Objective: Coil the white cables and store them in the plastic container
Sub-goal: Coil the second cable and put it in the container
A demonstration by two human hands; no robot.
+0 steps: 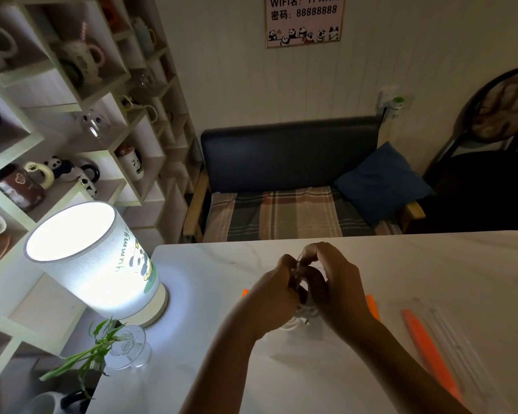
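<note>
Hands (304,282) meet above table (431,264) — fingertips pinching white cable (304,313).

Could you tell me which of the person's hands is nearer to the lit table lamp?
Left. The left hand is on the side of the lamp, though apart from it, while the right hand works beyond it, further from the lamp, both gripping the white cable.

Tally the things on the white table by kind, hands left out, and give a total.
Lit lamp: 1
Glass vase with green plant: 1
White cable coil, held in both hands: 1
Clear plastic container with orange edges, mostly hidden by the hands: 1
Clear lid with orange strip: 1
Total: 5
</note>
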